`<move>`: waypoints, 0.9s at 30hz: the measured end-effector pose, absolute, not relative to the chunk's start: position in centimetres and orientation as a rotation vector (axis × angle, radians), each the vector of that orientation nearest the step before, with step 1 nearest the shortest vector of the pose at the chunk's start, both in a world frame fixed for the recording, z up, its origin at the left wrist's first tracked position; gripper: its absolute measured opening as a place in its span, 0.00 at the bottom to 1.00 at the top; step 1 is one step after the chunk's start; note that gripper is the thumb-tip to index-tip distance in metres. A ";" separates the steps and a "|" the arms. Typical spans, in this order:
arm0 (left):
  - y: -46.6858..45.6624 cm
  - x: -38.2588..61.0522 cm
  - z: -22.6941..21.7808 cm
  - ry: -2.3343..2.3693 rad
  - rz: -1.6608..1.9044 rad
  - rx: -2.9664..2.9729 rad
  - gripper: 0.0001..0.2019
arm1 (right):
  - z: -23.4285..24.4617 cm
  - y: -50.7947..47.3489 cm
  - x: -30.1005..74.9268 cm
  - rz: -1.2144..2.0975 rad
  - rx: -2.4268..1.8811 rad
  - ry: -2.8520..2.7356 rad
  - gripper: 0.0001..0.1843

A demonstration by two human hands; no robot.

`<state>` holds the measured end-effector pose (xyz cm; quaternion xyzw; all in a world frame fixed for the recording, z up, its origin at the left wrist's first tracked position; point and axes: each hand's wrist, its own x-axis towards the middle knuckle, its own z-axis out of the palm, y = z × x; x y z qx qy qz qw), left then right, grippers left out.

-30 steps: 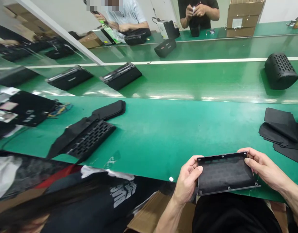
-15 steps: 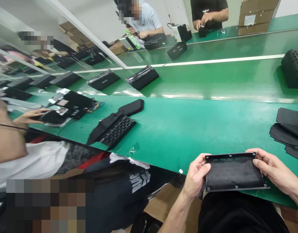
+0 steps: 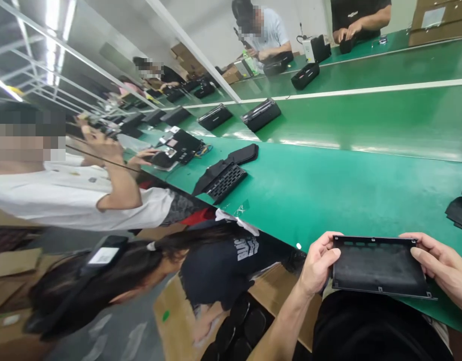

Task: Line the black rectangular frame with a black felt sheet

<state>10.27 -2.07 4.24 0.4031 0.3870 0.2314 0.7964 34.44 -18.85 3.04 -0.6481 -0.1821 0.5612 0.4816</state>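
Note:
Between my two hands is a black rectangular plastic panel [image 3: 379, 265], with small tabs along its long edges and a row of slots near its far edge. My left hand [image 3: 319, 263] grips its left end, thumb on top. Its right end is held by my right hand [image 3: 439, 263], the thumb on the upper right corner and the other fingers hidden beneath. The panel is just above my lap, at the near edge of the green table [image 3: 328, 190]. Black flat sheets [image 3: 460, 210] lie at the right, apart from my right hand.
A perforated black panel [image 3: 227, 183] lies on the table to the left, beside more black pieces. Black speaker-like units [image 3: 261, 114] stand along the green strip behind. A person [image 3: 223, 260] bends over an open carton [image 3: 178, 311] at my left. Other people sit further along.
The view has swung left, so the table things appear further right. The bending person and open carton show more fully. Both my hands keep their hold on the panel.

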 end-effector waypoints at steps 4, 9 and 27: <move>-3.0 9.7 4.2 0.825 0.524 0.910 0.21 | 3.2 -19.1 34.7 1.478 -1.499 -0.446 0.36; -4.3 9.3 3.9 0.838 0.584 0.943 0.21 | 3.1 -19.1 34.5 1.517 -1.445 -0.402 0.31; -8.1 7.3 2.2 0.571 0.953 0.578 0.54 | 3.3 -16.7 32.4 1.509 -1.310 -0.334 0.22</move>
